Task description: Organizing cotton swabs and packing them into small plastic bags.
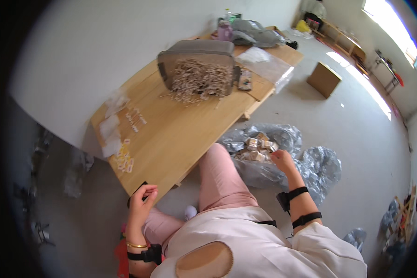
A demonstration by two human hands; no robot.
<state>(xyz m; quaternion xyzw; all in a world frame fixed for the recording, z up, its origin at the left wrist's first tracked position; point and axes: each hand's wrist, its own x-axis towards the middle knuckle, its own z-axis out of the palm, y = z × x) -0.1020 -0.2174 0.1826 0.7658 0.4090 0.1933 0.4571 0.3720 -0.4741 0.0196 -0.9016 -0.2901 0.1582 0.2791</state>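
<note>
My right hand [283, 162] reaches down at the right side of an opened clear plastic bag [255, 169] on the floor. Its fingers are curled together beside a pile of small beige-and-white packets [259, 148]; whatever they may hold is hidden. By the near left edge of the wooden table [185, 134], my left hand [142, 202] hovers with loosely bent fingers, thumb apart and nothing seen in it. A dark strip [137, 191] shows beside that hand. Yellow-and-white cards [124, 157] lie on the table just ahead of it.
A grey translucent bin [197, 51] lies tipped on the table, thin short sticks [199, 81] spilling out. Small white pieces [134, 120] and clear bags [110, 134] lie at the table's left. Behind the bin are a purple bottle [224, 31] and plastic wrap [252, 34]. A cardboard box [324, 79] stands on the floor.
</note>
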